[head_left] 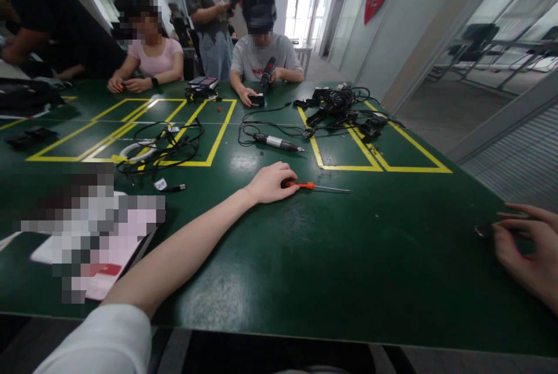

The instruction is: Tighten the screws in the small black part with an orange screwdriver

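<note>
Head view: a dark green surface (349, 257) fills the frame. Its near edge runs along the bottom and its right edge drops away to a grey floor. The left hand (270, 183) reaches out to mid-surface, fingers curled over the dark handle of one orange screwdriver (303, 185), which lies flat with its thin shaft pointing right. The right hand (529, 252) sits at the frame's right edge, well apart, fingertips pinching one small dark object (483, 230), too small to identify. A wide stretch of green lies between the two hands. Farther back lie one electric screwdriver (275, 142), two large cable tangles (163, 146) and yellow tape outlines (218, 135). Three people (261, 60) are at the far edge, two seated and one standing
</note>
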Tool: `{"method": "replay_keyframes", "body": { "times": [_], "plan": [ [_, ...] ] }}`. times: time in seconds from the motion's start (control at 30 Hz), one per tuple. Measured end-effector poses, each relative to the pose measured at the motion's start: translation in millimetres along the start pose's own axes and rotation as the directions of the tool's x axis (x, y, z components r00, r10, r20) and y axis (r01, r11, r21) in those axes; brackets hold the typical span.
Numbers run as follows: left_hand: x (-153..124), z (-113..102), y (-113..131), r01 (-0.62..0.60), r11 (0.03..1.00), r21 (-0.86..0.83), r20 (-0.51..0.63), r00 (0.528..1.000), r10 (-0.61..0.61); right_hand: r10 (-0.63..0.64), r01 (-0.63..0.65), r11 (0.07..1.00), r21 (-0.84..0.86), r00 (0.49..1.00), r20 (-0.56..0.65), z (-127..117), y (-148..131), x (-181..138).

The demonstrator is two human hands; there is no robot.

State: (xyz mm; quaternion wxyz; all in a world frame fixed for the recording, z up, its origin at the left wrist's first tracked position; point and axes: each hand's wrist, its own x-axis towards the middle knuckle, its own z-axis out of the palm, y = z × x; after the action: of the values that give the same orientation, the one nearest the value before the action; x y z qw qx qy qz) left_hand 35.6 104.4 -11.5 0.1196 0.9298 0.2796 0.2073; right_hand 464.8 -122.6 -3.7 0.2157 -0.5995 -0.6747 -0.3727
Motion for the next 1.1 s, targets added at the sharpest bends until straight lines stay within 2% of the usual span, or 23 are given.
{"method": "replay_keyframes", "body": {
  "times": [0.23, 0.37, 0.57, 0.8, 1.0, 1.1],
  "plan": [
    [0, -1, 0, 0.008, 1.0, -0.011, 0.005, 1.0, -0.008, 0.1, -0.101, 0.993, 0.056, 0.995, 0.019, 4, 2, -3],
    [0, -2, 1, 0.012, 1.0, -0.007, 0.01, 1.0, -0.012, 0.15, -0.155, 0.985, 0.076, 0.986, 0.075, 5, 6, -6],
    [0, -2, 2, 0.014, 1.0, 0.004, 0.015, 1.0, -0.014, 0.108, -0.112, 0.991, 0.076, 0.993, 0.048, 4, 5, -3],
    [0, 0, 1, 0.01, 1.0, 0.005, 0.005, 1.0, -0.01, 0.118, -0.122, 0.988, 0.092, 0.992, 0.044, 4, 1, -1],
    [0, -1, 1, 0.008, 1.0, 0.004, 0.008, 1.0, -0.008, 0.239, -0.235, 0.945, 0.225, 0.971, 0.009, 3, 2, 3],
    [0, -1, 1, 0.007, 1.0, 0.003, 0.011, 1.0, -0.007, 0.363, -0.36, 0.878, 0.317, 0.93, 0.05, 1, 0, 8]
  ]
}}
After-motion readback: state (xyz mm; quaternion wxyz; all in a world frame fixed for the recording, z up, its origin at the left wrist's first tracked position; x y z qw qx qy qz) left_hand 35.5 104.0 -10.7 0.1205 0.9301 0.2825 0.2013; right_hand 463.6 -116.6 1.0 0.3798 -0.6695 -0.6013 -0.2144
